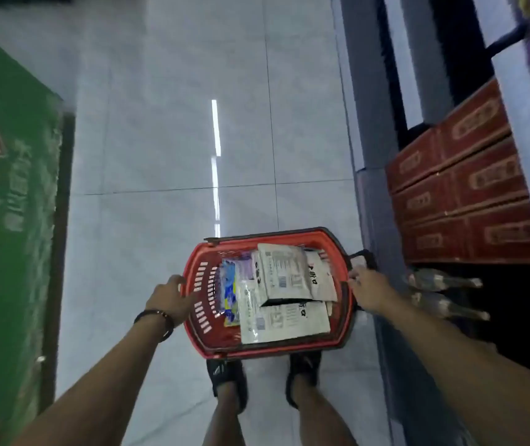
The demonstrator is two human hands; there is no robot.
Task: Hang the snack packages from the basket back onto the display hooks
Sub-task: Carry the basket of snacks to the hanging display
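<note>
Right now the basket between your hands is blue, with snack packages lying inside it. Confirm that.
Not quite: the head view shows the basket is red, not blue. The rest holds: it sits between the left hand and the right hand, with snack packages lying inside.

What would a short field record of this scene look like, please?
basket: red, slotted sides
packages: piled in the basket
left hand: grips the left rim
right hand: grips the right rim
cartons: red, stacked at right
bottles: lying below the cartons
</note>
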